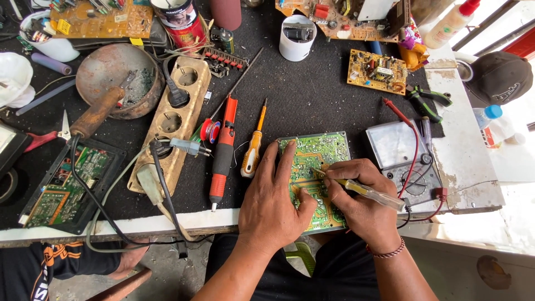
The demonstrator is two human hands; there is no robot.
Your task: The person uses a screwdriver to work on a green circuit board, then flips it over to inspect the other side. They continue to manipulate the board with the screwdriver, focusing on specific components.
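A green circuit board (317, 153) lies solder side up at the front edge of the black mat. My left hand (276, 195) rests flat on its left part, fingers spread, pinning it down. My right hand (359, 198) grips a small screwdriver with a clear yellow handle (370, 192); its tip touches the board near the middle.
Left of the board lie an orange screwdriver (253, 147), a red-and-black desoldering pump (223, 153), a wooden power strip (173, 120) and a soldering iron (97, 111). A multimeter (401, 153) with red lead sits right. Another board (376, 71), pliers (426, 100), and a cup (297, 38) are behind.
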